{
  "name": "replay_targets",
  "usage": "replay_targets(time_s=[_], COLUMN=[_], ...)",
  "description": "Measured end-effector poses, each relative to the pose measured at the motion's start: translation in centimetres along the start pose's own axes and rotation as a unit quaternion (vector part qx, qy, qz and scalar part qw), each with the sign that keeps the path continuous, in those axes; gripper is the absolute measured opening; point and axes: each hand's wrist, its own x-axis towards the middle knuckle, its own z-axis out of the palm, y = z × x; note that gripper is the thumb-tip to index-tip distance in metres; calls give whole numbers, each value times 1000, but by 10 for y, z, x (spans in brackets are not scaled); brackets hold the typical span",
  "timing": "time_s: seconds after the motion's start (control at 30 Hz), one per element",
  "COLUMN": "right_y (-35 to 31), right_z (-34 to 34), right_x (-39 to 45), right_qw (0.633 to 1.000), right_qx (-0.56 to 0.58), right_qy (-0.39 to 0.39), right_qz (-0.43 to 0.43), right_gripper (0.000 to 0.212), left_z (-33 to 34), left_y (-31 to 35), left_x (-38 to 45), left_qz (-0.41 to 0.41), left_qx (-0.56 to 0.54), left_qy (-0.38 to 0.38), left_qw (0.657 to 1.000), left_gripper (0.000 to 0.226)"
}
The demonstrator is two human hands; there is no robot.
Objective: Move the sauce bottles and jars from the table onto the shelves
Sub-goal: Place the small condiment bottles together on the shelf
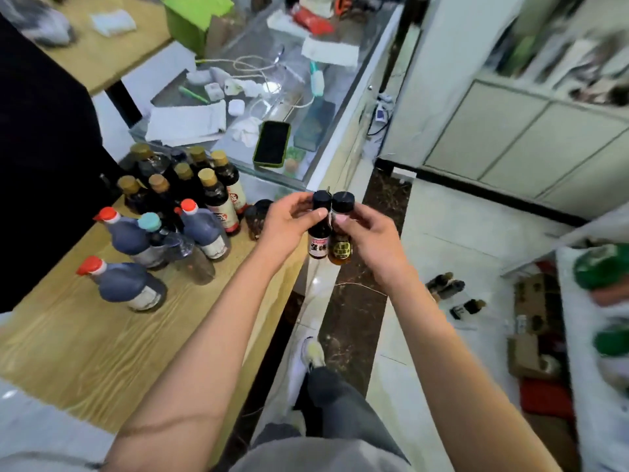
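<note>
My left hand point(286, 221) grips a small dark sauce bottle point(319, 245) with a black cap and a red-and-white label. My right hand point(366, 235) grips a small amber bottle point(341, 250) with a black cap and a yellow label. Both bottles hang side by side, touching, beyond the right edge of the wooden table point(102, 342) and above the floor. On the table stand several dark bottles with gold caps point(218, 195), three red-capped bottles point(127, 284) and one with a teal cap point(151, 223). A dark jar point(257, 216) sits near the table's right edge.
A glass counter point(343, 107) behind the table carries a phone point(272, 143), cables, papers and small items. White cabinets point(510, 144) and blurred shelves point(578, 56) stand at the right. Small bottles point(446, 286) lie on the tiled floor; boxes sit at the lower right.
</note>
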Motion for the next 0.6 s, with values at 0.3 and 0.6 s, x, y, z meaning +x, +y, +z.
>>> replay_targets(time_s=[0.3, 0.6], right_y=[-48, -80], right_z=[-81, -178], right_x=[-101, -182], right_qw=[988, 964], right_qx=[-46, -14], right_qy=[146, 252], right_qz=[-39, -83], right_gripper=[19, 22], left_z=[93, 201], left_y=[62, 132], left_x=[-59, -113], left_qz=[76, 138], left_qx=[-17, 4], left_qy=[-132, -224], left_qw=[988, 965], left_gripper=[25, 25])
